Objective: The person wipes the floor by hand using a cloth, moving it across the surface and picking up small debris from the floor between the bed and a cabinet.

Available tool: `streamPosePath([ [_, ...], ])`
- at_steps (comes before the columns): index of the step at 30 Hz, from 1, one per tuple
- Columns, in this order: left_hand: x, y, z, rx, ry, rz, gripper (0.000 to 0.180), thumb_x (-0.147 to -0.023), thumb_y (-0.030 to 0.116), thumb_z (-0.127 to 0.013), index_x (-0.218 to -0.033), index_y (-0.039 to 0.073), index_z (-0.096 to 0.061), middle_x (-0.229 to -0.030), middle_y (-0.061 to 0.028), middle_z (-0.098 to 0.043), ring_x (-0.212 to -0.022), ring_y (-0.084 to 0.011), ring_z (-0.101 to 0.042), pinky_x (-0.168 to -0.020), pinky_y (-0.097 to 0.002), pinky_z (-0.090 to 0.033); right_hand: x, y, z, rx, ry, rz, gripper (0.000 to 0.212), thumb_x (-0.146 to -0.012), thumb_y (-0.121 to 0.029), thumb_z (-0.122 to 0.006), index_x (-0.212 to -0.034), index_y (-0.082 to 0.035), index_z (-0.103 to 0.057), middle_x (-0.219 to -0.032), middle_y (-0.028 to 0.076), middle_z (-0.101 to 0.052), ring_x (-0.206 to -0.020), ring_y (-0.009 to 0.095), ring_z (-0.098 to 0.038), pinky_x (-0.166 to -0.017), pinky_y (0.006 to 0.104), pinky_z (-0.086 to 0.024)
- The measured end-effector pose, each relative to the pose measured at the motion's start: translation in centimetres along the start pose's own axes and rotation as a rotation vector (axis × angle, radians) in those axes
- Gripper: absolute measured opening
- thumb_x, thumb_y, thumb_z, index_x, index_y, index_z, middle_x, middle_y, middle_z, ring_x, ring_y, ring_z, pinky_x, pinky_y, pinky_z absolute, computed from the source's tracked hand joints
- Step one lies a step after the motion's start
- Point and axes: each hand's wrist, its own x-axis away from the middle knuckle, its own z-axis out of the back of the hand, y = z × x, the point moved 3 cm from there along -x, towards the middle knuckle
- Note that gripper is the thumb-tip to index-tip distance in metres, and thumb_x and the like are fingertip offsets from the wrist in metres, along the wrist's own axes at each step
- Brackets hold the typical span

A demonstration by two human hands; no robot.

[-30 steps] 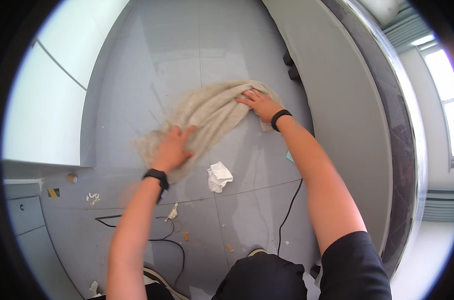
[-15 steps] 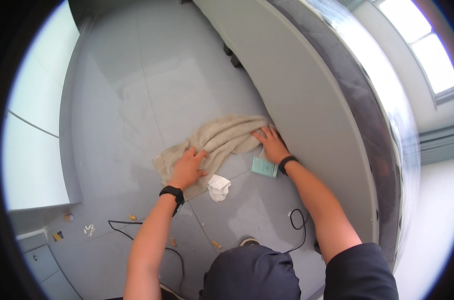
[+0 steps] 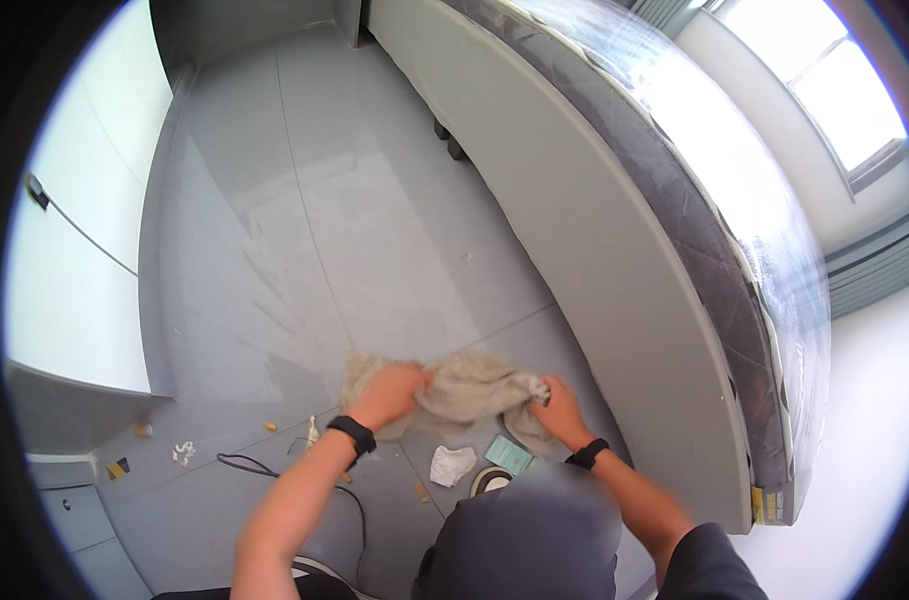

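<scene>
A beige cloth (image 3: 472, 388) is stretched sideways between my two hands, bunched and slightly blurred, low over the grey floor. My left hand (image 3: 388, 394) is closed on its left part, its fingers smeared by motion. At the cloth's right end, my right hand (image 3: 563, 413) pinches the fabric, and a small pale patch (image 3: 540, 388) shows by the fingertips. Just below the cloth lie a crumpled white tissue (image 3: 452, 465) and a flat teal packet (image 3: 510, 455), neither touched by a hand.
A grey bed frame (image 3: 575, 220) with a plastic-wrapped mattress runs along the right. White cabinets (image 3: 80, 290) line the left. A black cable (image 3: 247, 463), small orange-brown bits and white scraps (image 3: 183, 453) litter the near floor. My shoe (image 3: 491, 481) is close to the packet.
Both hands have drawn the cloth nearer to me, from lying spread on the floor to being gathered in. My fingers have closed on it. The view has shifted.
</scene>
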Motion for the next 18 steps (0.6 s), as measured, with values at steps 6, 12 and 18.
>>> streamPosePath([
  [6, -2.5, 0.1, 2.9, -0.299, 0.306, 0.023, 0.033, -0.080, 0.008, -0.072, -0.111, 0.011, -0.063, -0.109, -0.0124, -0.057, -0.109, -0.0337, -0.057, -0.080, -0.0445, -0.053, -2.2, -3.3, -1.9, 0.244, 0.195, -0.038, 0.066, -0.095, -0.043, -0.064, -0.147, -0.006, -0.048, -0.154, 0.021, -0.040, -0.144, 0.046, -0.034, -0.114, 0.0647, -0.031],
  [12, -4.9, -1.5, 1.2, -0.321, 0.266, 0.076, 0.047, -0.079, 0.021, -0.080, -0.120, 0.011, -0.058, -0.111, -0.0145, -0.057, -0.108, -0.0350, -0.057, -0.084, -0.0446, -0.054, -10.2, -5.1, -4.0, 0.288, 0.153, 0.112, 0.071, -0.103, -0.045, -0.051, -0.157, -0.002, -0.035, -0.164, 0.020, -0.029, -0.154, 0.045, -0.018, -0.120, 0.0681, -0.015],
  [18, -11.1, -9.3, 7.3, -0.254, 0.439, 0.409, 0.044, -0.083, 0.024, -0.080, -0.119, 0.013, -0.057, -0.109, -0.0132, -0.057, -0.108, -0.0344, -0.058, -0.082, -0.0470, -0.054, -23.9, -7.8, -3.9, 0.315, 0.278, 0.114, 0.073, -0.101, -0.049, -0.051, -0.160, -0.010, -0.033, -0.166, 0.014, -0.029, -0.156, 0.041, -0.015, -0.123, 0.0642, -0.010],
])
